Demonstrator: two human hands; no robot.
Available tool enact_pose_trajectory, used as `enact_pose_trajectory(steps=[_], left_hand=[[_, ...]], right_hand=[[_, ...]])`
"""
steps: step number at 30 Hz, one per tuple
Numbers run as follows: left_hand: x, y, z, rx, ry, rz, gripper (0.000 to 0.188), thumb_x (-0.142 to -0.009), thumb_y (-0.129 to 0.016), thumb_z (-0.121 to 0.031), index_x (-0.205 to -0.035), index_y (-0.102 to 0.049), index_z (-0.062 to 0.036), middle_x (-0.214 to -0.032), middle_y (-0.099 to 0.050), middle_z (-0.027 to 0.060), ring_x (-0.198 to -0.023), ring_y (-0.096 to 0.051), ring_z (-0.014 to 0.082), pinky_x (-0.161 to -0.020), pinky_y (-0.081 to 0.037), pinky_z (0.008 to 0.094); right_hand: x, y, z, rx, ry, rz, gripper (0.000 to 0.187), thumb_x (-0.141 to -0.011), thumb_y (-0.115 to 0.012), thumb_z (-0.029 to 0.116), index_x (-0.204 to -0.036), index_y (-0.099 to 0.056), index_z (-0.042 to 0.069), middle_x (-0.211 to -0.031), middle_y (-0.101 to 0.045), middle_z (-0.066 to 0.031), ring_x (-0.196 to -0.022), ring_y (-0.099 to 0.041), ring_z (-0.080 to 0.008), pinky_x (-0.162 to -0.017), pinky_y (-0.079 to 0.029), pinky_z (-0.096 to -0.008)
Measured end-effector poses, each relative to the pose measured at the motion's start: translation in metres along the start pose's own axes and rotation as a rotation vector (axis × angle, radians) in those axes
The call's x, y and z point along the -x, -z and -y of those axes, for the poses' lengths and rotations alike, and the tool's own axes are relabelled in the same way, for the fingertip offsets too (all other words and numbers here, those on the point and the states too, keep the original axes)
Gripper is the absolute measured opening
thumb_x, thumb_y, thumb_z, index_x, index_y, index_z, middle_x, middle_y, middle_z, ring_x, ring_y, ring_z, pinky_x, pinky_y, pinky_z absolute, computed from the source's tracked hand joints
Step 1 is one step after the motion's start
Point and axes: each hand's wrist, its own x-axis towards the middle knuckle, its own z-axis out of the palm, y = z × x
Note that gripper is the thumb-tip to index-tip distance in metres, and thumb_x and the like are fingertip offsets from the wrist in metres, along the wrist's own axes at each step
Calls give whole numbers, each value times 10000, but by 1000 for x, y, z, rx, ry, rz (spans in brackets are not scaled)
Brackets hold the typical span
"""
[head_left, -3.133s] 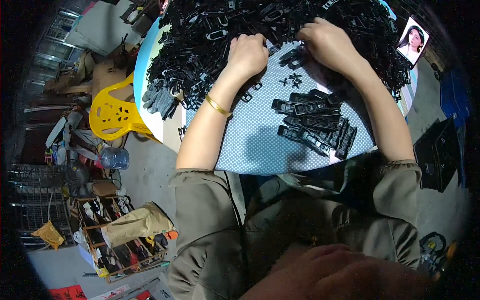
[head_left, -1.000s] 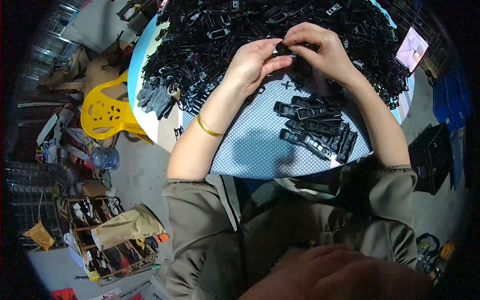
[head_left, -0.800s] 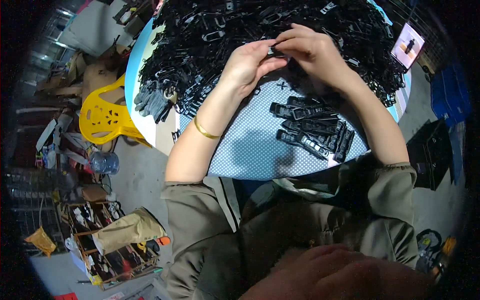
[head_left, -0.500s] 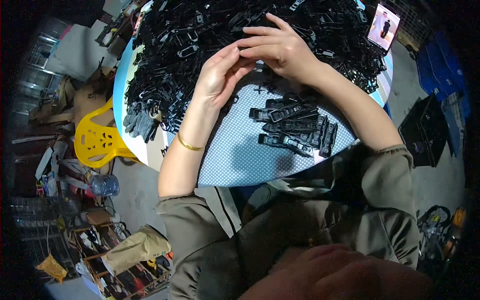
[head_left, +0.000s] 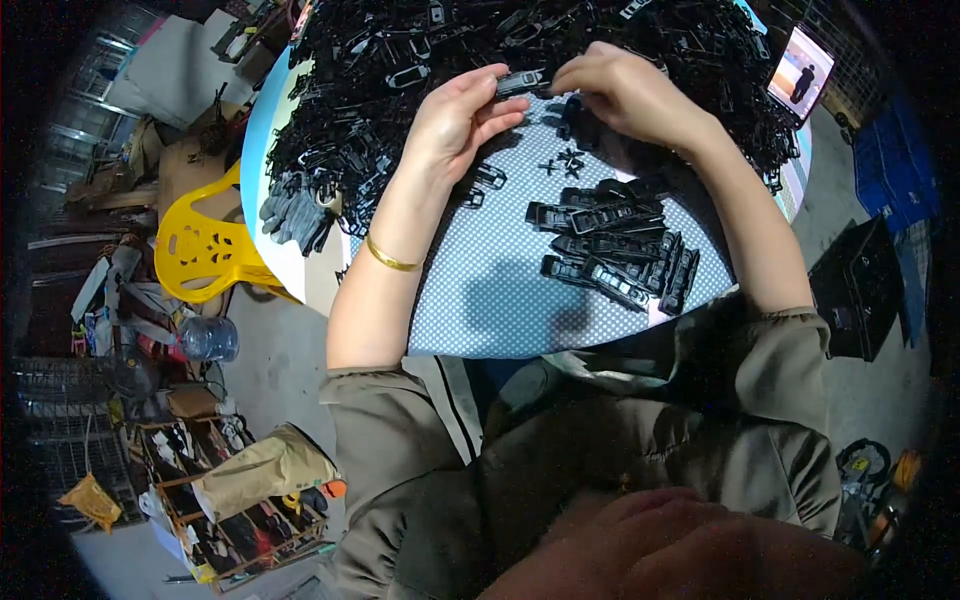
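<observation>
My left hand [head_left: 450, 125] pinches a long, narrow black plastic part [head_left: 521, 82] with a pale, shiny top, held above the table. Close to that part's right end, my right hand [head_left: 630, 92] has its fingers curled together; what they grip, if anything, is too small to make out. Beneath my hands lie small black cross-shaped pieces [head_left: 565, 162] on the patterned tabletop [head_left: 480, 300]. Nearer to me, several similar long black parts [head_left: 610, 245] are grouped in rough rows. A big heap of loose black parts [head_left: 350, 130] covers the table's far side.
Grey gloves [head_left: 297, 212] rest at the table's left edge. A lit phone [head_left: 800, 78] stands at the far right. Around the table are a yellow plastic chair [head_left: 205, 245], a black box [head_left: 860, 275], blue crates [head_left: 890, 165] and a cluttered rack [head_left: 235, 500].
My hands have moved apart, the right one to the right with its fingers curling in. The long black part now shows in my left fingers, and the cross-shaped pieces are more visible.
</observation>
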Motion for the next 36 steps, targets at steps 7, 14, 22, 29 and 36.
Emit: enact_pose_trajectory(steps=[7, 14, 22, 29, 36], left_hand=[[2, -6, -1, -107, 9, -112, 323, -892, -440, -112, -1160, -433, 68, -865, -558, 100, -844, -610, 233, -718, -545, 273], [1, -12, 5, -85, 41, -142, 315, -911, -362, -94, -1168, -385, 86, -989, -543, 198, -874, -599, 279, -756, -536, 310], [4, -26, 19, -91, 125, 2, 283, -894, -419, -83, -1120, -426, 87, -950, -561, 148, -811, -611, 200, -761, -527, 274], [9, -33, 22, -217, 120, 23, 297, -897, -393, -60, -1155, -410, 84, -972, -564, 157, -815, -612, 181, -757, -525, 253], [5, -33, 24, 7, 153, 56, 307, -885, -404, -35, -1161, -396, 100, -1049, -520, 184, -922, -572, 219, -850, -489, 285]], right_hand=[[-5, -11, 4, 83, -37, 182, 239, -707, -601, 55, -945, -614, 38, -879, -612, -74, -832, -532, -239, -731, -455, -322], [-7, -18, 4, -478, -253, -328, 325, -735, -612, 76, -1058, -583, 83, -807, -629, -110, -719, -620, -206, -660, -491, -298], [-3, -11, 19, -123, -40, -96, 443, -673, -599, 5, -1110, -528, 22, -776, -550, -116, -682, -566, -241, -623, -469, -309], [-5, 3, 26, -183, -260, 25, 270, -633, -586, 5, -901, -603, -18, -751, -589, -143, -664, -581, -244, -611, -473, -308], [-1, -12, 14, -245, -175, -102, 291, -661, -559, -22, -948, -594, 7, -846, -581, -102, -679, -585, -180, -620, -479, -267]])
